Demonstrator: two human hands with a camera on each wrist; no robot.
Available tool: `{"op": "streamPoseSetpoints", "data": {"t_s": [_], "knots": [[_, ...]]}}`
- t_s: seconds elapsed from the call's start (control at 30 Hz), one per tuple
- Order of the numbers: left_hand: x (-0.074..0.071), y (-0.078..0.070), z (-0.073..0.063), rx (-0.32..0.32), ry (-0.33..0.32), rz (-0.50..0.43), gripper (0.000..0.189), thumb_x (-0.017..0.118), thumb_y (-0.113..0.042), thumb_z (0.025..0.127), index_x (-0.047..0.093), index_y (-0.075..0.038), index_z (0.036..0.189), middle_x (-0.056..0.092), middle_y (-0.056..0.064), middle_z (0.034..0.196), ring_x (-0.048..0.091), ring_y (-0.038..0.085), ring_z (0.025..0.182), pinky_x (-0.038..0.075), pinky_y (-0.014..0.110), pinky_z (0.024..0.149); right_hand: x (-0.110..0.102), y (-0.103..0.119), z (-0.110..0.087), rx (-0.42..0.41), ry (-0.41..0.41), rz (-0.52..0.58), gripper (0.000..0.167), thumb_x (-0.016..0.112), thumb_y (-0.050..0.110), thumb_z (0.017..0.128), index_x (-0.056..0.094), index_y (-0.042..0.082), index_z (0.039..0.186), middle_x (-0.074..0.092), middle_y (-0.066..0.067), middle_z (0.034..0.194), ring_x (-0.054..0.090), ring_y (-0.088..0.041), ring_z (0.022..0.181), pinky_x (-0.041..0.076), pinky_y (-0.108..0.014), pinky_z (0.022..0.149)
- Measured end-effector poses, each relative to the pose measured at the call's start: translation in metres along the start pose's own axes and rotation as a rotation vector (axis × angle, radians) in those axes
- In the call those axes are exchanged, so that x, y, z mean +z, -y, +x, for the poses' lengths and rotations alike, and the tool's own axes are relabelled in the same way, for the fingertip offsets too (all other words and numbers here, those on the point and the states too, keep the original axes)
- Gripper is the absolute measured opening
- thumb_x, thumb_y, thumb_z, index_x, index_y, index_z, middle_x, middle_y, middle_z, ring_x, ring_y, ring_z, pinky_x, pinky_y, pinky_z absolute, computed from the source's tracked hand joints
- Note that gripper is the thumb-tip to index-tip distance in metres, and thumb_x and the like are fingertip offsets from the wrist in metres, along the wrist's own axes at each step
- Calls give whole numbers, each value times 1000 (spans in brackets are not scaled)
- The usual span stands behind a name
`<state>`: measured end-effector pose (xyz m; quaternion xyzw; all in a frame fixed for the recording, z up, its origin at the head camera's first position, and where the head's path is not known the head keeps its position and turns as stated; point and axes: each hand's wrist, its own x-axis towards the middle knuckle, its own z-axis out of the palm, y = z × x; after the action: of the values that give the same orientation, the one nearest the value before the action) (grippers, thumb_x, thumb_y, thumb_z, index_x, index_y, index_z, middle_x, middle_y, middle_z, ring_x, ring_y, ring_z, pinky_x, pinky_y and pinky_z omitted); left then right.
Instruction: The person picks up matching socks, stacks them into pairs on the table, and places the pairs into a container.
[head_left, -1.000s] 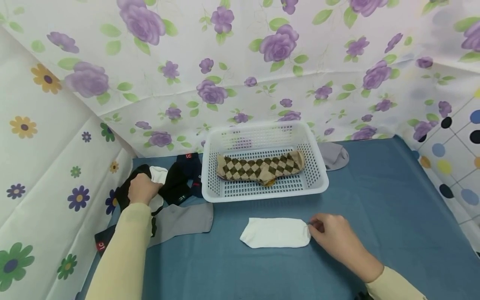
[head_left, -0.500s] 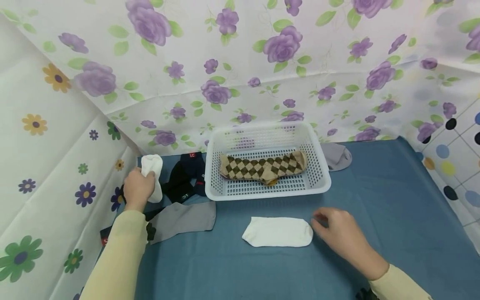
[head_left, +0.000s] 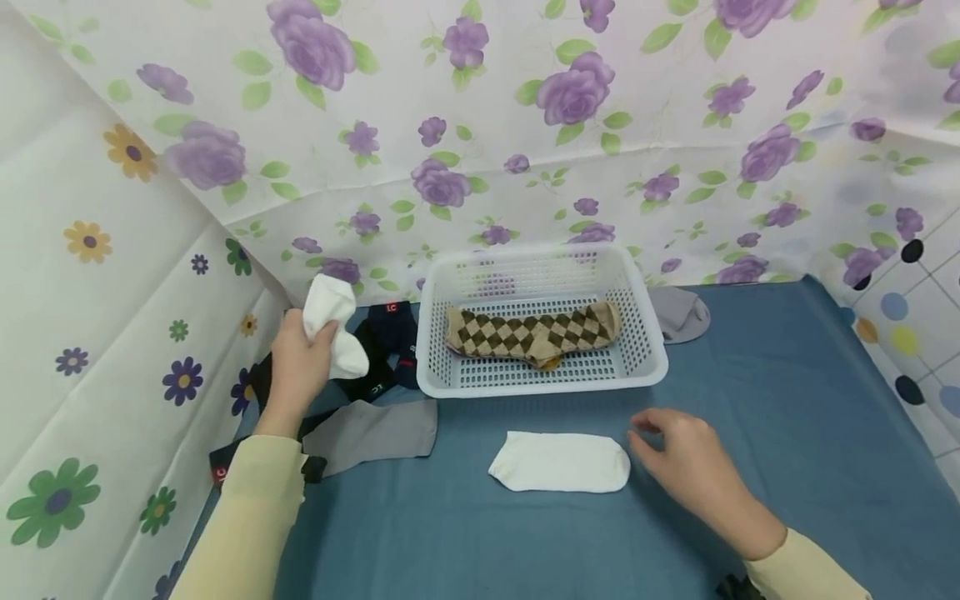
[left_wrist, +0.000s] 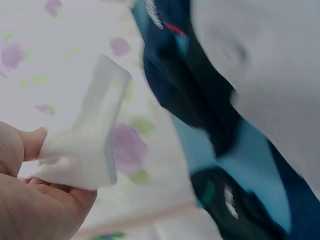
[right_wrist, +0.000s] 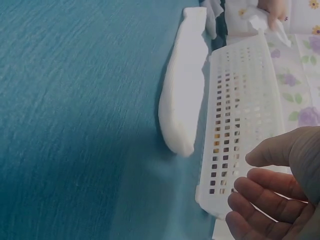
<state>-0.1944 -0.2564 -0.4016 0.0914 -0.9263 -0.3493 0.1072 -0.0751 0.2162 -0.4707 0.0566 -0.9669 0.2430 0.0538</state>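
My left hand [head_left: 298,362] pinches a white sock [head_left: 334,325] between thumb and fingers, held up above the dark socks at the left. In the left wrist view the held sock [left_wrist: 82,135] sticks out past the fingertips, with part of it tucked in the palm. A second white sock [head_left: 561,462] lies flat on the blue cloth in front of the basket. Just right of its toe end is my right hand [head_left: 686,458], fingers loosely bent and holding nothing. The right wrist view shows that hand's [right_wrist: 275,192] thumb and fingers apart.
A white plastic basket [head_left: 542,392] stands at the back middle, with a brown-and-beige argyle pair [head_left: 517,335] inside. Left of it lie navy and black socks [head_left: 392,325] and a grey sock [head_left: 375,437]. Another grey sock [head_left: 678,314] is at the basket's right. Flowered sheets hang behind.
My left hand has picked the white sock out of the left pile and lifted it up and slightly right. My right hand has let go of the flat sock's toe and sits just beside it.
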Motion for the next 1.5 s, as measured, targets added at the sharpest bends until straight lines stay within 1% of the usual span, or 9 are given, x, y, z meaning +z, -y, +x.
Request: {"op": "streamPoseSetpoints", "data": {"t_s": [0.27, 0.43, 0.63, 0.8, 0.93, 1.0, 1.27, 1.4, 1.5], "knots": [[21, -58, -27, 175, 31, -45, 37, 55, -35, 94, 49, -7, 117, 61, 17, 112, 63, 32, 96, 52, 48, 72, -2, 5, 0, 0, -2, 8, 22, 72, 23, 80, 70, 11, 98, 71, -4, 92, 67, -20, 85, 55, -40, 69], [32, -89, -50, 257, 116, -87, 32, 57, -32, 93, 49, -12, 116, 62, 12, 112, 64, 25, 92, 54, 41, 67, -5, 7, 0, -6, -23, 28, 20, 72, 24, 80, 70, 14, 98, 70, -2, 92, 67, -19, 85, 55, -38, 68], [51, -114, -81, 336, 206, -115, 24, 58, -30, 93, 48, -16, 111, 64, 7, 105, 66, 18, 83, 53, 31, 59, -8, 9, -1, -46, -83, 67, 22, 70, 31, 83, 70, 16, 98, 70, 2, 92, 67, -14, 84, 56, -36, 69], [68, -127, -105, 453, 263, -93, 21, 57, -28, 93, 49, -17, 109, 65, 2, 96, 60, 9, 69, 48, 22, 53, -11, 16, 1, -85, -134, 128, 24, 63, 41, 87, 68, 22, 101, 68, 8, 93, 65, -8, 85, 55, -34, 71], [80, -135, -119, 561, 282, -37, 18, 54, -31, 95, 49, -17, 104, 62, -3, 81, 51, 5, 55, 41, 19, 45, -14, 28, 2, -105, -124, 162, 27, 54, 47, 92, 67, 27, 103, 65, 15, 94, 62, -1, 84, 54, -30, 70], [85, -137, -125, 592, 299, -4, 17, 52, -33, 96, 48, -19, 102, 59, -5, 75, 48, 4, 53, 39, 18, 44, -15, 34, 3, -115, -114, 178, 28, 51, 47, 93, 65, 27, 107, 64, 17, 94, 60, 2, 83, 53, -29, 70], [105, -144, -141, 691, 407, 79, 18, 45, -37, 98, 49, -20, 104, 59, -7, 74, 47, 1, 52, 37, 14, 45, -16, 50, 7, -169, -100, 271, 36, 62, 44, 88, 58, 27, 120, 63, 16, 92, 60, -1, 82, 51, -25, 71], [113, -147, -146, 758, 394, 127, 13, 47, -34, 98, 48, -21, 100, 52, -12, 66, 43, -1, 49, 34, 13, 44, -17, 55, 8, -180, -131, 290, 36, 67, 44, 84, 59, 30, 116, 62, 18, 87, 58, 2, 77, 50, -23, 68], [117, -146, -148, 800, 383, 137, 10, 49, -31, 98, 47, -21, 99, 51, -13, 65, 42, -1, 49, 33, 13, 44, -17, 56, 10, -187, -177, 294, 26, 67, 42, 84, 62, 31, 106, 62, 17, 81, 57, 4, 70, 50, -21, 63]]}}
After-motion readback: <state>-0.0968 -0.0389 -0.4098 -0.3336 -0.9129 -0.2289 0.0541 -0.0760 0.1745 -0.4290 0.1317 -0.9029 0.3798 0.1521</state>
